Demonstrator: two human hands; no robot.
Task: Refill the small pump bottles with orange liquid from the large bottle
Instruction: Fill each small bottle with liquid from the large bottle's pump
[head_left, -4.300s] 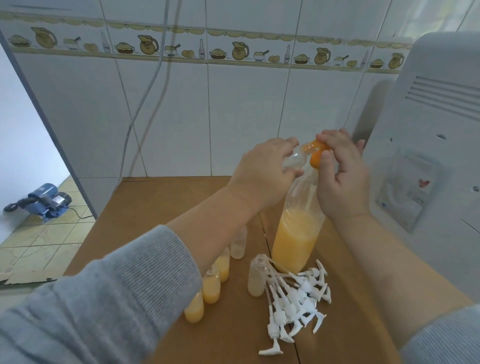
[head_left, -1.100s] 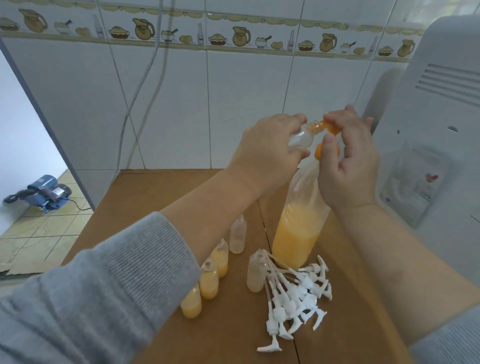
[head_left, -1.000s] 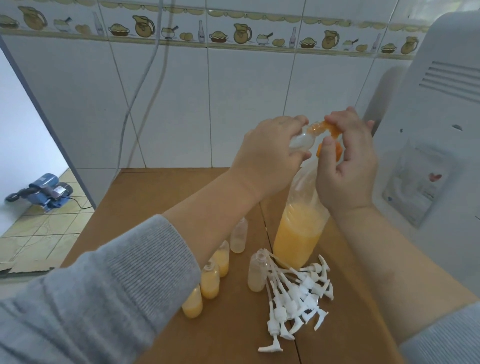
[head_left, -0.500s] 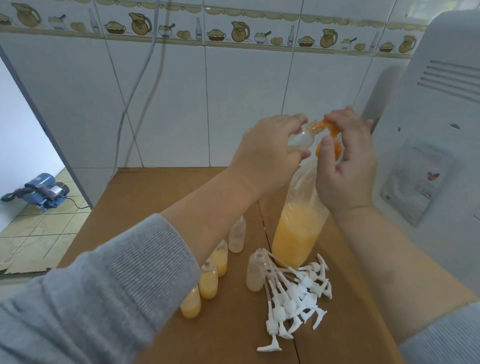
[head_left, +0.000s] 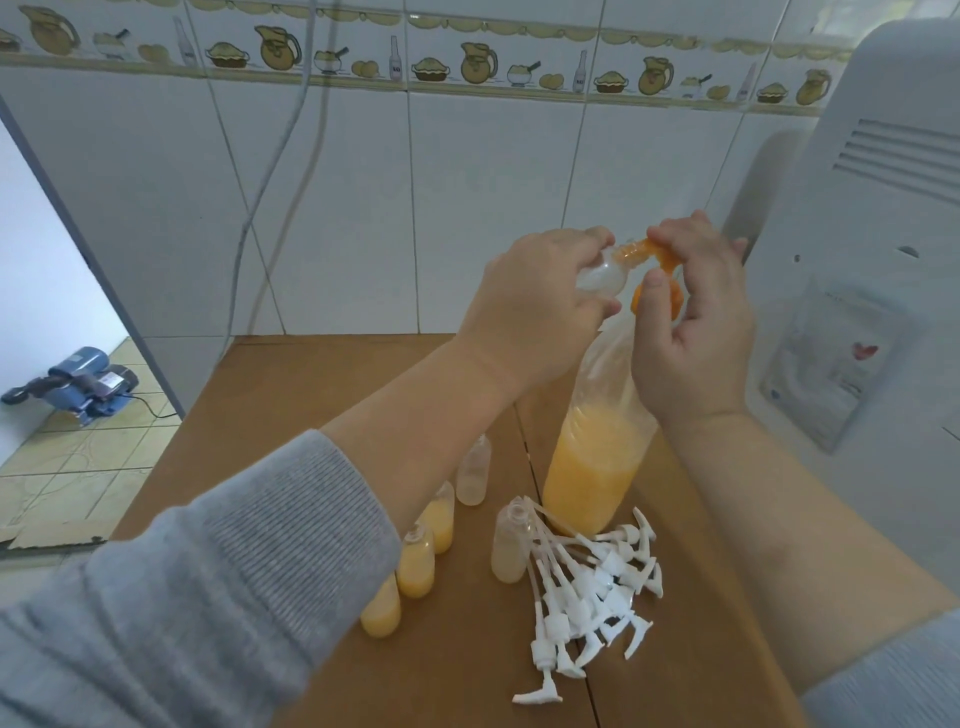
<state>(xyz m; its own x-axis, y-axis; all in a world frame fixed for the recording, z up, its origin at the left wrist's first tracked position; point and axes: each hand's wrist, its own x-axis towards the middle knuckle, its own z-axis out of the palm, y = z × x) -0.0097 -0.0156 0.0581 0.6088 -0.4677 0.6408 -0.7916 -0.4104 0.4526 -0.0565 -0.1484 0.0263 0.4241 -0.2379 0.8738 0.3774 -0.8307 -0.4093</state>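
Head view: the left hand (head_left: 530, 306) is closed around a small bottle (head_left: 605, 273), tipped sideways, neck toward the right hand (head_left: 691, 332). The right hand pinches an orange piece (head_left: 657, 257) at that neck, above the large bottle (head_left: 597, 457), which stands half full on the table (head_left: 291, 395). Five small bottles and the pumps (head_left: 587, 587) crowd its base; the table's left half lies open.

Only readable bit: the little bottles painted on the wall tile border (head_left: 396, 58) up at 12 o'clock say "XO" (tiny, kinda blurry).
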